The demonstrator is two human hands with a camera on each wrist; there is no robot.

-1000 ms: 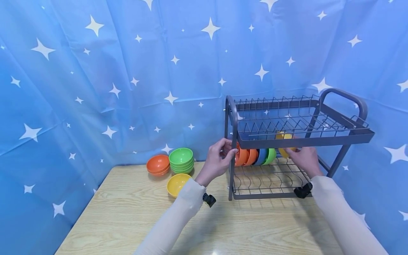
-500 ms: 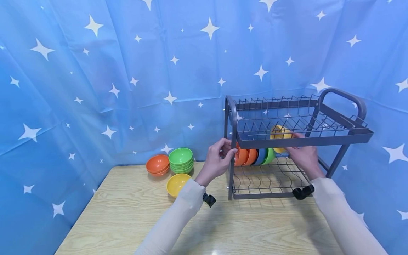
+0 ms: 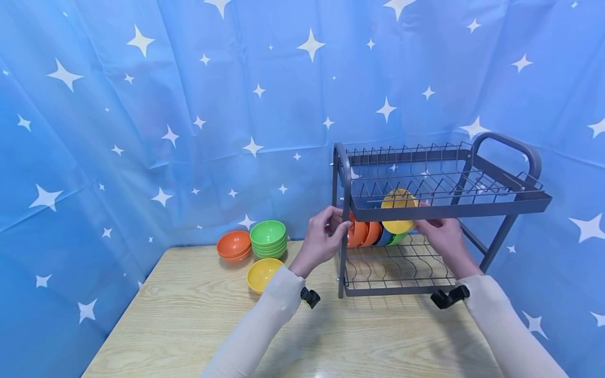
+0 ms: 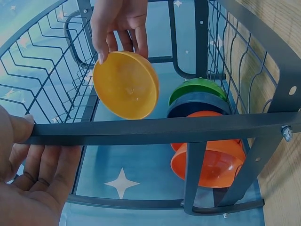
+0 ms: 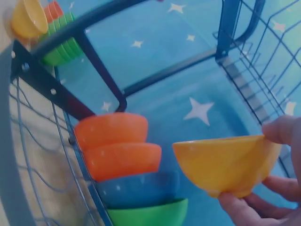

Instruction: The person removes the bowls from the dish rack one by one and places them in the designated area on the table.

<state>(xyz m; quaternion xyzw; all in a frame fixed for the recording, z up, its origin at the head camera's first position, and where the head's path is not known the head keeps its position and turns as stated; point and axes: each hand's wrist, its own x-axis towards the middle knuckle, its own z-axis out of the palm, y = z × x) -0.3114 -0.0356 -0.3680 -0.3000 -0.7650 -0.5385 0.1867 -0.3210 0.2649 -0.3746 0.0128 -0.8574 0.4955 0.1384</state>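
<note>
My right hand (image 3: 444, 239) pinches a yellow bowl (image 3: 398, 227) by its rim, thumb on the rim and fingers beneath in the right wrist view. The bowl hangs between the two tiers of a dark metal dish rack (image 3: 454, 211), apart from the lower wires. Beside it on the lower tier, two orange bowls (image 5: 113, 129), a blue bowl (image 5: 141, 188) and a green bowl (image 5: 150, 214) stand on edge in a row. At the rack's left end, my left hand (image 3: 323, 239) grips the upright post (image 4: 141, 133), its thumb and fingers on either side of it.
On the wooden table (image 3: 189, 315), left of the rack, stand stacked orange bowls (image 3: 233, 244), a stack of several green bowls (image 3: 268, 239) and a yellow bowl (image 3: 262, 274). The upper wire tier overhangs my right hand. A blue starred curtain (image 3: 212, 131) hangs behind.
My right hand has moved the yellow bowl left, towards the row of bowls, and turned it so its inside faces more forward. My left hand has stayed on the post.
</note>
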